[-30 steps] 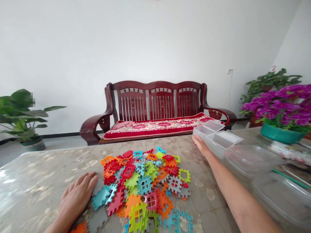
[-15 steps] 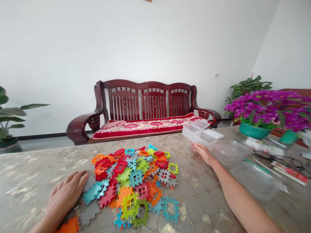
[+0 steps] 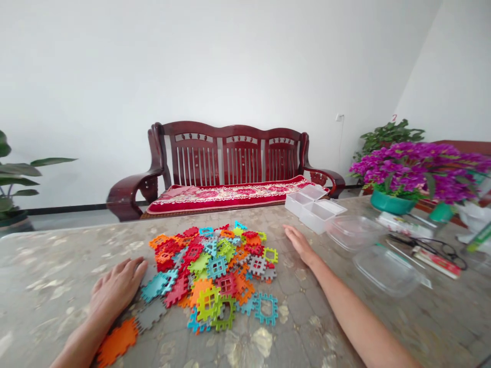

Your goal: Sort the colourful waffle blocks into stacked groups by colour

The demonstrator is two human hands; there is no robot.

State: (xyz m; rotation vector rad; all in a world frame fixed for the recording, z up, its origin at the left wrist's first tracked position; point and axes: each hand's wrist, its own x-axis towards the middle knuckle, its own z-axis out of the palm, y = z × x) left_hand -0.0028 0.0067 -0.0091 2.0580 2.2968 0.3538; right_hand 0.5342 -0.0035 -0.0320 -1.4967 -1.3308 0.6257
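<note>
While our left hand (image 3: 116,285) lies palm-down beside heaped notched plastic tiles (image 3: 202,289), our right hand (image 3: 300,246) extends near translucent boxes (image 3: 313,220); both empty, fingers unclosed; we judge this a pause; lifting one tile would call for pinching its toothed edge.

A plain white wall (image 3: 230,61) spans the room, meeting another at the right corner, with a black baseboard (image 3: 69,208) above the pale floor (image 3: 76,219). Against it stands a dark red, glossy wooden settee (image 3: 233,131) with slatted back panels and curved arms; a red floral cover (image 3: 238,197) lies on its seat. A white wall socket (image 3: 339,117) trails a cord. Soft light glints on the patterned bench (image 3: 57,286).
</note>
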